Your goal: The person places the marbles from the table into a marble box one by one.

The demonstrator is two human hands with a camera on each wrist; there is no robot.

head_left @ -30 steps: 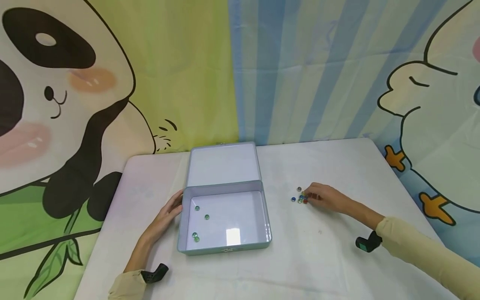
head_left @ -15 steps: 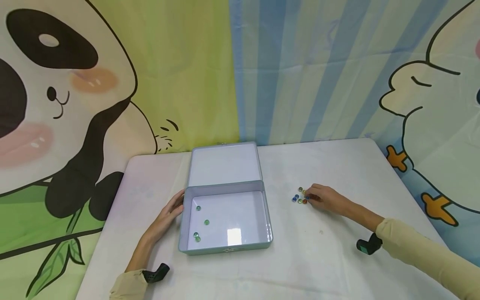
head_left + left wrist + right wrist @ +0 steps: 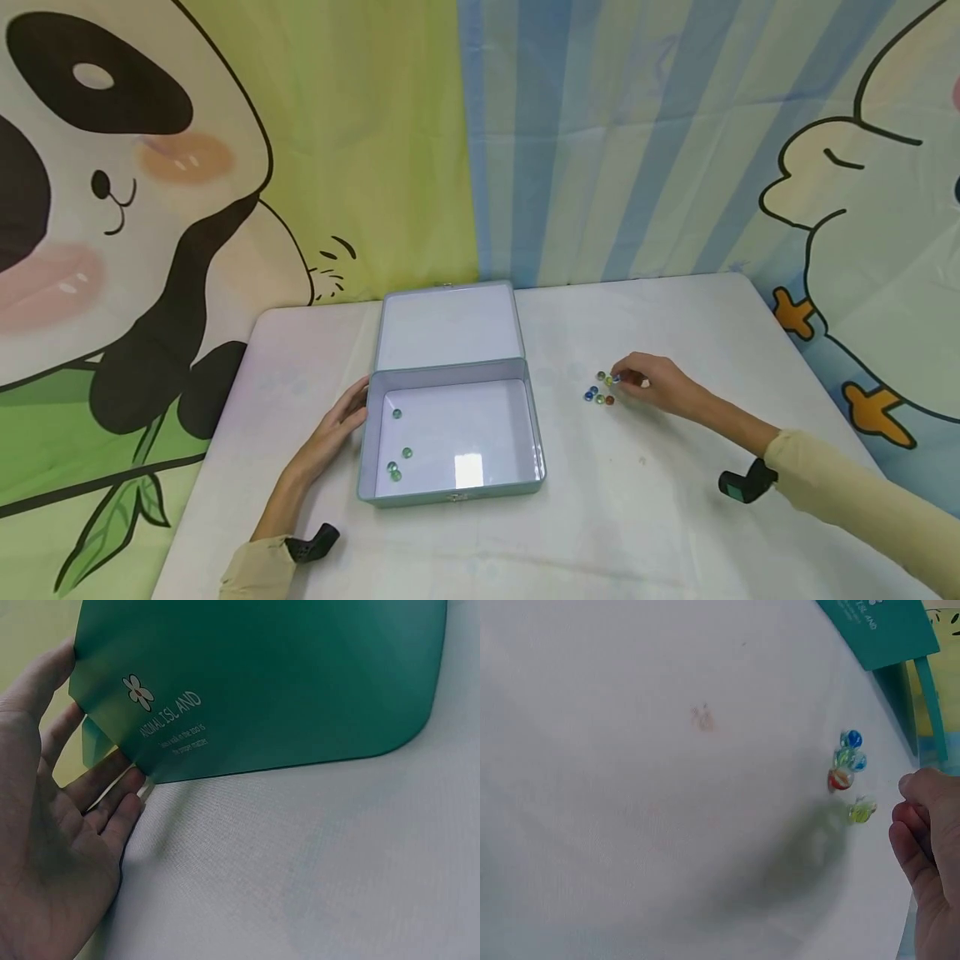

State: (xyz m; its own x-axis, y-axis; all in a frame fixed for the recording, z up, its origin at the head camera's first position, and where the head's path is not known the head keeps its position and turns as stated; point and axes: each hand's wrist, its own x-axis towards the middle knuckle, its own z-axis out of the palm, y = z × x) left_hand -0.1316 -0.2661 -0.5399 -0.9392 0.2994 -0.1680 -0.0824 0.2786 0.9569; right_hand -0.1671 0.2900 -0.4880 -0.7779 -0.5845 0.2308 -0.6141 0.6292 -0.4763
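An open metal box (image 3: pixel 450 492) lies on the table with its lid (image 3: pixel 450 329) laid back. Several green-tinted clear marbles (image 3: pixel 407 452) rest inside its left half. My left hand (image 3: pixel 330 442) rests against the box's left side; in the left wrist view its extended fingers (image 3: pixel 105 780) touch the green outer wall (image 3: pixel 285 690). To the right of the box, my right hand (image 3: pixel 660 386) pinches a blue marble (image 3: pixel 617 378) at its fingertips. Beside it lies a small group of marbles: a red one (image 3: pixel 841 778), a blue one (image 3: pixel 853 739), a yellow-green one (image 3: pixel 862 811) and others.
A white cloth covers the table (image 3: pixel 660 517). Behind it hangs a printed curtain (image 3: pixel 600 142) with a panda and a pale bird figure. Each wrist wears a black camera mount, such as the right one (image 3: pixel 748 482).
My right hand has lifted slightly away from the group with the blue marble in its fingertips. One marble in the box has rolled toward the front left. The left hand stays put.
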